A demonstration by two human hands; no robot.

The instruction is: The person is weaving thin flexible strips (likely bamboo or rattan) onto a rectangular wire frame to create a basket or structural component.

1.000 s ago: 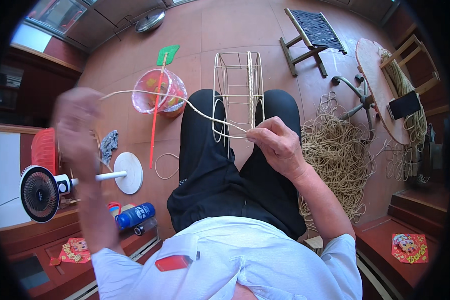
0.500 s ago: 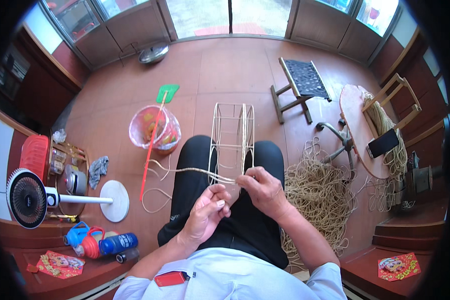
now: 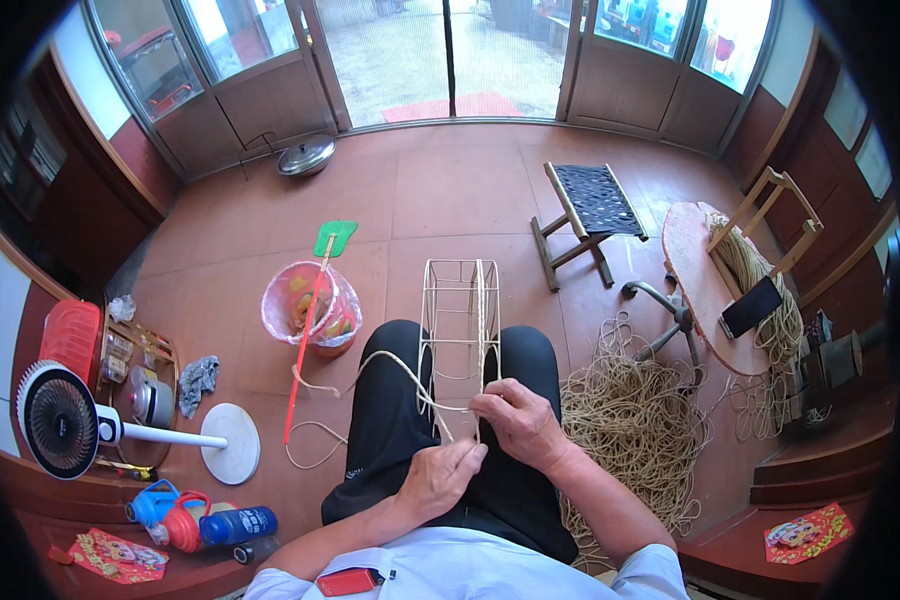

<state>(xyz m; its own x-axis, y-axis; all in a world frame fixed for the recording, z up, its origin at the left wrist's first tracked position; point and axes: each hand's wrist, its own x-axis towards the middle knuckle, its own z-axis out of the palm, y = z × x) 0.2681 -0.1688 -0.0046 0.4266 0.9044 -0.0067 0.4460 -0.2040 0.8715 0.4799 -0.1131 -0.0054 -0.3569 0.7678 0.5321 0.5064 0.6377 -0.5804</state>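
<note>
A narrow wire frame [image 3: 460, 262], box-shaped and open, stands between my thighs, with beige cord wound along its right side. At the frame's near end my right hand [image 3: 520, 424] pinches the cord [image 3: 398, 358] between thumb and fingers. Lower and to the left, my left hand [image 3: 438, 482] is closed, thumb against forefinger, on a strand of the same cord. From between the hands the cord loops up over my left thigh and down to the floor. My fingers hide exactly how the strands cross.
A big heap of tangled cord [image 3: 635, 440] lies right of my legs. Behind it are a round board [image 3: 695, 265] with a phone [image 3: 751, 308] and a folding stool [image 3: 595, 200]. Left stand a lined bucket [image 3: 280, 340] under a fly swatter [image 3: 334, 237], a fan [image 3: 58, 418] and bottles [image 3: 238, 525].
My left hand has turned over, moved down and right, and closed on a strand. The cord now arches higher over my left thigh. The whole view has tilted upward.
</note>
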